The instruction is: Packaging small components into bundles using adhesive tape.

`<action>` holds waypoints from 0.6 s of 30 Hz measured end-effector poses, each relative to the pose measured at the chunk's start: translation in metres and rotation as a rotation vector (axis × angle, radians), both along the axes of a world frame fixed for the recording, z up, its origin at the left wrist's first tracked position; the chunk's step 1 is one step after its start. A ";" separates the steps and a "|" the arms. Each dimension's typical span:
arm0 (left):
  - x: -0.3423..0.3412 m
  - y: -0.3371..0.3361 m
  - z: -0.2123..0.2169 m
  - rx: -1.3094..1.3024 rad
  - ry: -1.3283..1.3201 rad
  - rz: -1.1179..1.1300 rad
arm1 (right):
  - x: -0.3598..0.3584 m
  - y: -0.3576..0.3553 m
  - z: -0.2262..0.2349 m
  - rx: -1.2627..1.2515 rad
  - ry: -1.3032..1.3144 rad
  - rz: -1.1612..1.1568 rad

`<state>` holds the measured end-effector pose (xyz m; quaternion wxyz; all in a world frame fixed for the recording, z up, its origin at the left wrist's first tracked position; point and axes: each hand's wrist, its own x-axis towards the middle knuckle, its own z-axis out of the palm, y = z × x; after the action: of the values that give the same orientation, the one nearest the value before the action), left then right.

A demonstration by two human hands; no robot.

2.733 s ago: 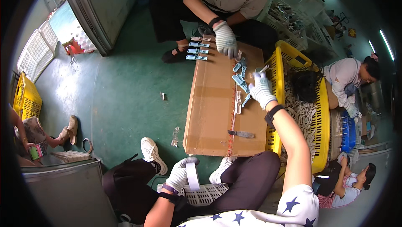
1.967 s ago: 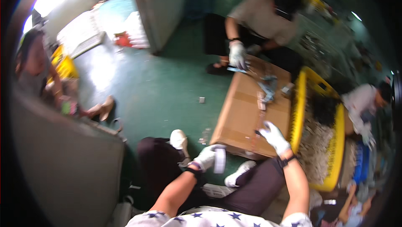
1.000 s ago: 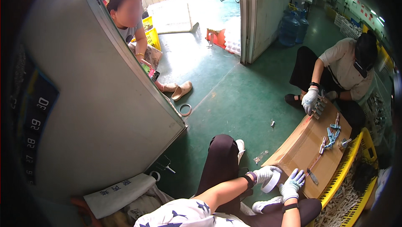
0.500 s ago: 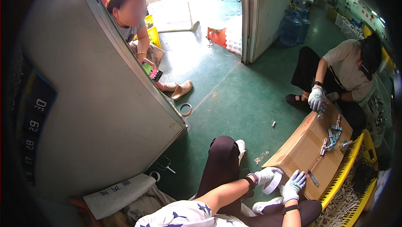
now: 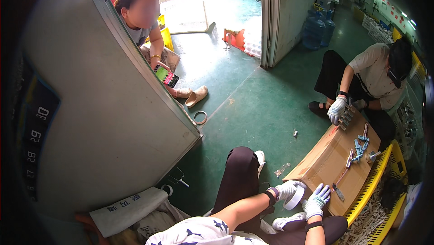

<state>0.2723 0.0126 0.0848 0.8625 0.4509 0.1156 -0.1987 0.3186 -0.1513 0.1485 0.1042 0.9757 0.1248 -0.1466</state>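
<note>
My left hand (image 5: 287, 190), in a white knitted glove, grips a white tape roll (image 5: 296, 198) beside the near end of a cardboard box (image 5: 330, 154). My right hand (image 5: 315, 203), gloved alike, lies on the box's near corner with fingers stretched and nothing in them. Just past its fingertips lies a thin dark blade-like piece (image 5: 338, 192). Blue clips (image 5: 358, 149) and a few reddish-grey clips (image 5: 350, 158) rest on the box top. At the far end a co-worker's gloved hand (image 5: 336, 110) holds a row of grey clips (image 5: 346, 117).
A yellow basket (image 5: 368, 204) full of pale clips stands right of the box. A person with a phone (image 5: 166, 76) sits in the doorway. A tape ring (image 5: 200, 118) and plastic scraps (image 5: 282, 170) lie on the green floor. A white sack (image 5: 129, 211) is at lower left.
The co-worker's hand has shifted slightly down and left, and the row of grey clips now shows more fully. The phone has moved slightly. My hands have stayed in place.
</note>
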 end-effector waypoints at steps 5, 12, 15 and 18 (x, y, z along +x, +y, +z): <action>0.000 0.001 -0.002 -0.027 0.005 0.003 | 0.000 0.002 0.003 0.003 0.007 -0.003; 0.000 0.001 0.000 -0.012 -0.002 0.002 | 0.000 0.000 0.003 0.012 0.011 -0.011; 0.000 0.002 -0.001 -0.002 -0.011 0.003 | 0.000 0.001 0.002 0.020 0.010 -0.010; 0.000 0.002 -0.002 0.001 -0.016 0.003 | 0.000 0.002 0.004 0.022 0.011 -0.011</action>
<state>0.2725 0.0143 0.0831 0.8634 0.4527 0.1096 -0.1940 0.3186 -0.1491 0.1521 0.0919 0.9767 0.1218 -0.1511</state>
